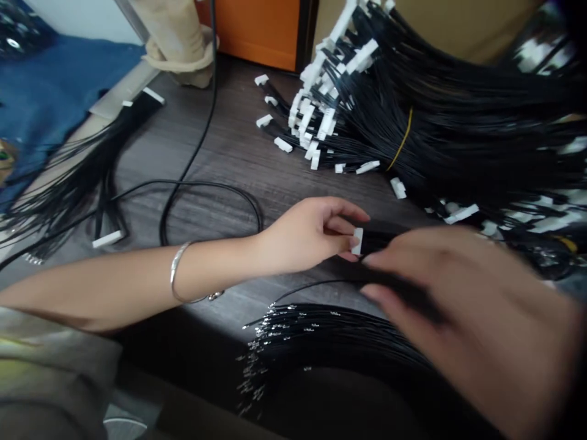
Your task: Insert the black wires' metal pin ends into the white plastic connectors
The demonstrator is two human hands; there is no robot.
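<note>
My left hand (307, 235) reaches in from the left, its fingers closed on a small white connector (358, 241). Black wires run from this connector to the right, toward my right hand (454, 293). That hand is smeared by motion; its thumb and forefinger tips stand apart close to the connector, with no held thing visible between them. Below both hands lies a bundle of loose black wires (339, 333) with bare metal terminals at their left ends. One wire of it bends up under the right thumb.
A large heap of black cables (440, 122) with white connectors, banded in yellow, fills the back right. More connector cables (110, 146) lie at the left. A black cord (202, 137) loops over the dark wooden table (238, 146). An orange panel (261, 30) stands behind.
</note>
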